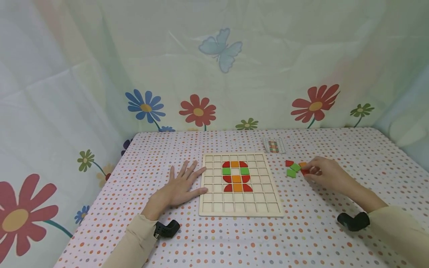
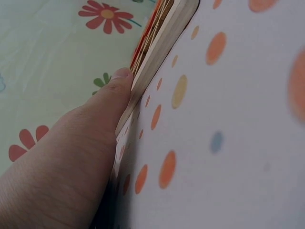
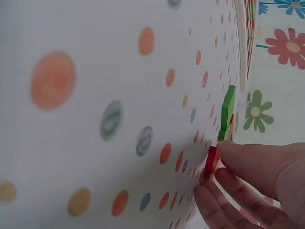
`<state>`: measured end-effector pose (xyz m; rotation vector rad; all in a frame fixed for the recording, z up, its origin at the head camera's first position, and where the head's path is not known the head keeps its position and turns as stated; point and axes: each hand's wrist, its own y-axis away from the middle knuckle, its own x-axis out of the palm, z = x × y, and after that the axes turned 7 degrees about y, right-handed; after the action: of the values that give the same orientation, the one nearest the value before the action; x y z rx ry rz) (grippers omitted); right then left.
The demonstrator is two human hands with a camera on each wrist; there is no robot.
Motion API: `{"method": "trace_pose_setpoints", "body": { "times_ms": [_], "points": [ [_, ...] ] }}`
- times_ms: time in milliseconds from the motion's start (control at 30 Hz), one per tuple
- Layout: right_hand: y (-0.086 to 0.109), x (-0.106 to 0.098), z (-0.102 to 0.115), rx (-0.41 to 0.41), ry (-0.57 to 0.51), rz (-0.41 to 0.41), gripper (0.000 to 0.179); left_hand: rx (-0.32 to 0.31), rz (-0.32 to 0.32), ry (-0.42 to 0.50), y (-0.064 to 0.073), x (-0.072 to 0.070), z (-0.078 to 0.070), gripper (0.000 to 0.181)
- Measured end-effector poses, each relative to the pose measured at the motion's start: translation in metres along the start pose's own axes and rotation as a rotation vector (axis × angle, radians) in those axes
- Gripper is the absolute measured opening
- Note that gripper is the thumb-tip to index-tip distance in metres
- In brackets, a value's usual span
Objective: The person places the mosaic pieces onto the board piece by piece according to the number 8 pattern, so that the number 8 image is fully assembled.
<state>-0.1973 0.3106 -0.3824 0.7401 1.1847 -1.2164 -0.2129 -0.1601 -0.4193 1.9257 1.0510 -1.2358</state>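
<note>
A wooden grid board (image 1: 218, 207) lies on the table, with red, orange and green tiles set in its middle cells. My left hand (image 1: 181, 189) rests flat to its left with fingers spread; the thumb (image 2: 107, 102) lies against the board's side edge in the left wrist view. To the right of the board, my right hand (image 1: 326, 174) pinches a red tile (image 3: 209, 163) between thumb and fingers, close over the tabletop. Beside those fingertips lie green tiles (image 1: 291, 173), another red tile (image 1: 289, 163) and an orange tile (image 1: 302, 164), partly covered by the hand.
A small pattern card (image 1: 274, 146) with a coloured grid design lies behind the board's far right corner. The table has a dotted cloth (image 1: 234, 242). A flowered curtain (image 1: 261, 82) hangs behind the table. Each wrist wears a black camera mount (image 1: 353, 222).
</note>
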Motion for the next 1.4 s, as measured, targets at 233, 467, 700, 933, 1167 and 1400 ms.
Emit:
{"method": "trace_pose_setpoints", "body": {
  "times_ms": [233, 467, 700, 933, 1167, 1400],
  "points": [
    [-0.005, 0.001, -0.001, 0.055, 0.009, 0.032, 0.022, -0.007, 0.001, -0.001, 0.0, 0.0, -0.001, 0.081],
    [-0.004, -0.007, -0.006, 0.09, -0.041, 0.138, 0.023, -0.005, -0.002, -0.007, -0.001, 0.0, 0.0, 0.081],
    [-0.002, -0.011, -0.008, 0.101, -0.07, 0.164, 0.023, -0.008, 0.001, -0.007, 0.0, -0.001, -0.001, 0.081],
    [0.0, -0.007, -0.008, 0.106, -0.077, 0.135, 0.017, -0.013, 0.002, -0.008, 0.0, 0.0, -0.002, 0.081],
    [-0.002, -0.007, -0.007, 0.104, -0.077, 0.132, 0.017, -0.01, -0.006, -0.006, 0.0, 0.0, -0.001, 0.081],
    [-0.008, -0.004, 0.003, 0.105, -0.079, 0.049, 0.023, -0.009, -0.002, -0.005, 0.0, 0.001, -0.002, 0.081]
  ]
}}
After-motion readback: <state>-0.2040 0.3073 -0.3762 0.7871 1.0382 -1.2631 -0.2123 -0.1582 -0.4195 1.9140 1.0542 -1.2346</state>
